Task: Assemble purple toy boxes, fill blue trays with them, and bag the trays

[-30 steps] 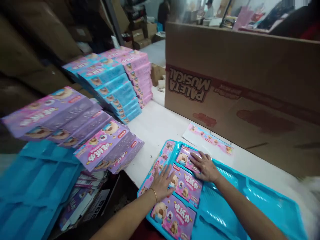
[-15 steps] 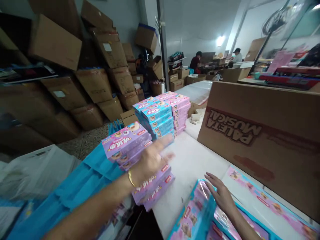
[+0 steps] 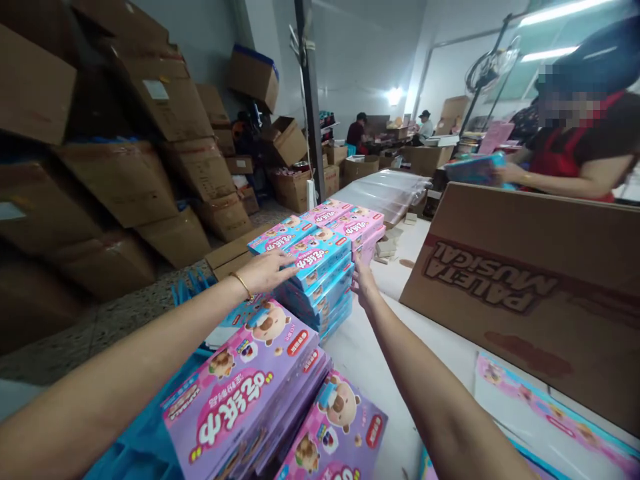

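Note:
A stack of light blue boxes (image 3: 325, 257) with cartoon animals stands on the white table. My left hand (image 3: 270, 270) lies at the stack's near left top edge, fingers stretched out. On the opposite side, my right hand (image 3: 364, 281) is at the right side of the blue stack, its fingers extended upward beside the boxes. Behind and to the right of the blue stack are pink boxes (image 3: 357, 221). Closer to me sit purple boxes (image 3: 240, 393) in a pile, with another purple box (image 3: 335, 430) to their right.
A large brown carton (image 3: 510, 267) stands on the table's right side, behind long pink-and-blue printed packaging (image 3: 555, 413). Across it, a co-worker (image 3: 575, 147) holds a blue package (image 3: 475, 168). Stacked cartons (image 3: 120, 180) line the left wall. Clear plastic sheeting (image 3: 383, 190) lies farther back.
My left hand has moved from over the purple boxes to the blue stack. My right hand has left the packaging at the lower right for the stack's right side. A co-worker has come into view.

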`<state>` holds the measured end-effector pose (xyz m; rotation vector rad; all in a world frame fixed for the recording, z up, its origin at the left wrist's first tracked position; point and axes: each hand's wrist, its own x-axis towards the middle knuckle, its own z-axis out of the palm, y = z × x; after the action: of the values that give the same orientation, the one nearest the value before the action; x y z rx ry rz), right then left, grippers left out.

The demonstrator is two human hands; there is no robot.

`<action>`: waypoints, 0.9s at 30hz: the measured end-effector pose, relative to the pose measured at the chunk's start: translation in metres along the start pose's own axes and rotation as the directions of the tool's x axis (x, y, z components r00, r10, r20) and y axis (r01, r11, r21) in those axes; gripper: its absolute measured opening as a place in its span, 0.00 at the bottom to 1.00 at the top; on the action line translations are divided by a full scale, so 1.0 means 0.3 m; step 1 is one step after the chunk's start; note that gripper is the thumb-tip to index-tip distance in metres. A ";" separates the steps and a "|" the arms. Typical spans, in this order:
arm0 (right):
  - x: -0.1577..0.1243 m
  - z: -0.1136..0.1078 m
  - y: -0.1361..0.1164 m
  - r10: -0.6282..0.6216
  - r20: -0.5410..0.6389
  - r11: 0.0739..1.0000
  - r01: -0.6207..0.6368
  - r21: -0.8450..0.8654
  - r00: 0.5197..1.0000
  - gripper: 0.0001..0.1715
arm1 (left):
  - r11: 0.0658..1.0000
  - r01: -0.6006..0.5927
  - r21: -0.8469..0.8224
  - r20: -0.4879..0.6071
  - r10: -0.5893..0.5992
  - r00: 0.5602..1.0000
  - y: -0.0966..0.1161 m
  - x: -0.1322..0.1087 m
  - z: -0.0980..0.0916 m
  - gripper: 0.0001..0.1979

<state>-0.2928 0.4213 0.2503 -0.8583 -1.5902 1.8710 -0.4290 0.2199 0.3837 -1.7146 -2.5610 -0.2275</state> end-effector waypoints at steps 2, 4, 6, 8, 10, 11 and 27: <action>0.021 0.032 0.018 0.063 -0.066 0.997 -0.060 0.051 0.996 0.35 | 0.999 -0.036 0.020 0.064 0.034 0.997 -0.002 -0.005 0.014 0.23; 0.027 0.056 0.033 0.103 -0.128 0.991 -0.091 0.096 0.986 0.30 | 0.999 -0.046 0.011 0.075 0.045 0.996 0.005 -0.016 0.025 0.22; 0.024 0.071 0.043 0.111 -0.176 0.986 -0.087 0.139 0.978 0.24 | 1.000 -0.021 -0.017 0.063 0.022 0.998 0.011 -0.029 0.032 0.23; 0.011 0.076 0.048 0.108 -0.213 0.980 -0.068 0.185 0.971 0.19 | 0.999 0.009 -0.040 0.056 -0.007 0.998 0.013 -0.038 0.037 0.25; -0.014 0.064 0.043 0.091 -0.229 0.972 -0.037 0.231 0.969 0.16 | 0.998 0.015 -0.054 0.059 -0.012 0.998 0.016 -0.045 0.035 0.26; -0.033 0.049 0.036 0.078 -0.232 0.967 -0.016 0.256 0.970 0.15 | 0.998 0.002 -0.061 0.061 0.002 0.998 0.023 -0.047 0.029 0.26; -0.829 -1.050 -0.035 0.054 -0.216 0.998 -0.047 0.039 0.975 0.22 | 0.209 0.215 -0.954 0.240 0.104 0.965 1.147 -0.316 0.244 0.41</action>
<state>0.1080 0.4417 0.2595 -1.0581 -1.4123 1.7657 -0.0723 0.2729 0.3319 -1.8914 -2.7542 -2.2805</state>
